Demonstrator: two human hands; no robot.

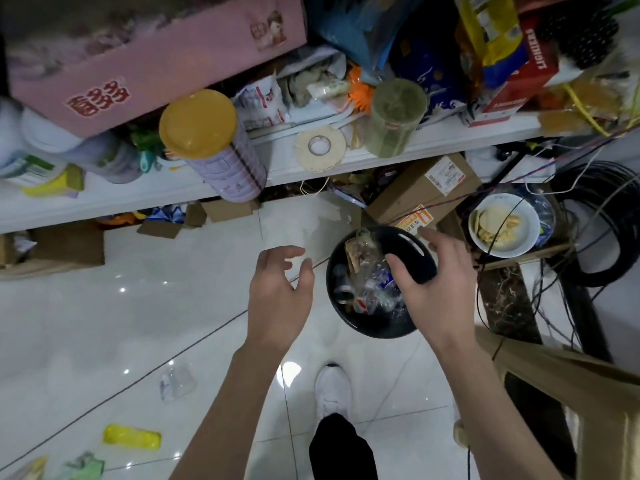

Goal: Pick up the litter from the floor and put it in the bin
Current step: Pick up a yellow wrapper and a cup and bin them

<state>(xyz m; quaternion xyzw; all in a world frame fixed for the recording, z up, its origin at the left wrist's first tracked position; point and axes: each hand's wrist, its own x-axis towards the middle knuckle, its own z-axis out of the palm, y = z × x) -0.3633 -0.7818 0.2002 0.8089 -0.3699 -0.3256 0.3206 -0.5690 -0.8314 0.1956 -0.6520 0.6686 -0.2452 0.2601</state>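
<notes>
A black round bin [417, 249] stands on the white tiled floor, holding crumpled clear plastic, wrappers and a can. My right hand [436, 285] hovers over the bin's right half with relaxed, spread fingers and holds nothing. My left hand [277, 289] hangs just left of the bin, fingers loosely curled and empty. Litter lies on the floor at lower left: a clear plastic wrapper [176, 382], a yellow wrapper [131, 436] and a green-and-white wrapper [83, 467].
A cluttered white shelf [294, 164] runs across the top with a pink box, cans and a tape roll. Cardboard boxes [420, 192] sit behind the bin. A bowl of food [502, 225] and tangled cables lie right. My white shoe [332, 389] stands below the bin.
</notes>
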